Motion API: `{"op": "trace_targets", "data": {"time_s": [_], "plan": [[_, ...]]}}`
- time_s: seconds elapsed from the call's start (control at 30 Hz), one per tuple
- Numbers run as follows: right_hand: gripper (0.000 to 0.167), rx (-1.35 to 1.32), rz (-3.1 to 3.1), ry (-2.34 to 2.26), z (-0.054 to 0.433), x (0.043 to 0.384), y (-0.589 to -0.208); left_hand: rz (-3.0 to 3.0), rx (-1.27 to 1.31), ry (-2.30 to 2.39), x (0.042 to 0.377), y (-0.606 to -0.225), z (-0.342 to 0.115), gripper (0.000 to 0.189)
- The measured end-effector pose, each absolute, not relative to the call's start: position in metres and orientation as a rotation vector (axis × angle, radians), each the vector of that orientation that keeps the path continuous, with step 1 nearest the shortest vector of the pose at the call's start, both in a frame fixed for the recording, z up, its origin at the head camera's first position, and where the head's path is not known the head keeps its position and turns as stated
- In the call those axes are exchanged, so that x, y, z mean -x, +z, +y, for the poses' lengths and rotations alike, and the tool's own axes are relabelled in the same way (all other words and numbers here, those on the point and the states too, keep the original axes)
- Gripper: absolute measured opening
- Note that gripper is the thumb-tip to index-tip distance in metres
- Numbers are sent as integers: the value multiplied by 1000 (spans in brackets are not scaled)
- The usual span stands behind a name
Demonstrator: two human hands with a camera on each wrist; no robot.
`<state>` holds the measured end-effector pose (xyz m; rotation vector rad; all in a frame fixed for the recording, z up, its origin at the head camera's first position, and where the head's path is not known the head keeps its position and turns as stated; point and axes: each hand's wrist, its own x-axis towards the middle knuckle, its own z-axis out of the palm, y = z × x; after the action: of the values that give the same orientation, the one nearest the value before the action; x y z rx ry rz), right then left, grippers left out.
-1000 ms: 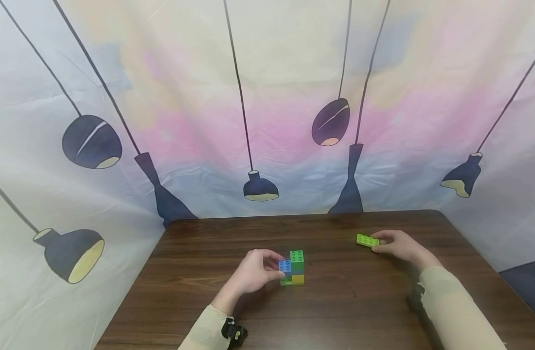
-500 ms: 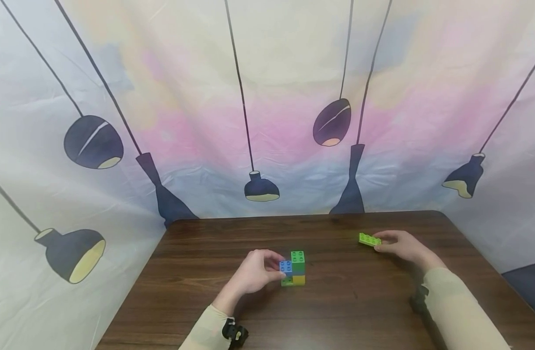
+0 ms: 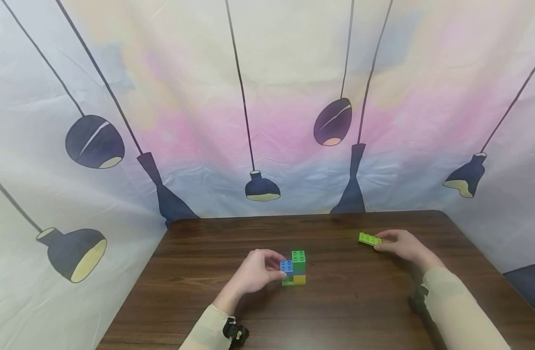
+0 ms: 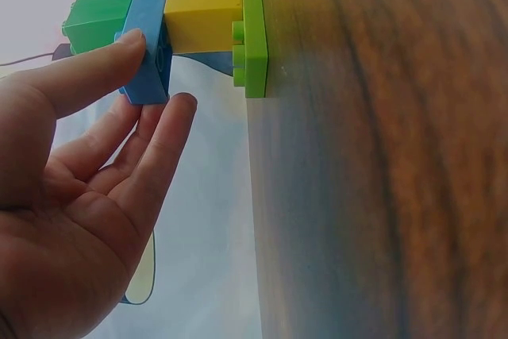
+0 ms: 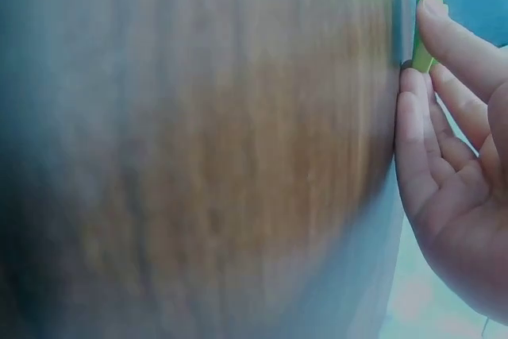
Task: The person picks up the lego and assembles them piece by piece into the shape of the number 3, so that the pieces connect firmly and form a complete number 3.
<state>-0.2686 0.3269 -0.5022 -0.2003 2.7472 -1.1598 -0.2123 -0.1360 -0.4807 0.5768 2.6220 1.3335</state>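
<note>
Left of the table's middle stands a small stack of toy building bricks: a thin lime green base (image 4: 255, 53), a yellow brick (image 4: 205, 13), a flat blue brick (image 3: 286, 266) and a green brick (image 3: 298, 257) on top. The blue brick juts out to the left over the base. My left hand (image 3: 255, 272) pinches that jutting end between thumb and fingers. Further back on the right, my right hand (image 3: 403, 244) pinches the right end of a thin lime green brick (image 3: 369, 238) with studs facing up. In the right wrist view its far end is cut off.
The dark brown wooden table (image 3: 329, 311) reaches back to a hanging cloth (image 3: 294, 155) printed with lamps. A black strap-mounted device (image 3: 236, 333) sits at the left wrist.
</note>
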Motion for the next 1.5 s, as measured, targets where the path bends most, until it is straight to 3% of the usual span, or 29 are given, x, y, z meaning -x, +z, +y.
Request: {"op": "trace_targets", "data": {"time_s": [0.87, 1.5], "plan": [[62, 164, 2875, -1142, 315, 266, -502, 2613, -569, 1344, 213, -482, -136, 30], [57, 207, 2845, -1437, 253, 251, -476, 2622, -563, 1333, 213, -481, -136, 29]]}}
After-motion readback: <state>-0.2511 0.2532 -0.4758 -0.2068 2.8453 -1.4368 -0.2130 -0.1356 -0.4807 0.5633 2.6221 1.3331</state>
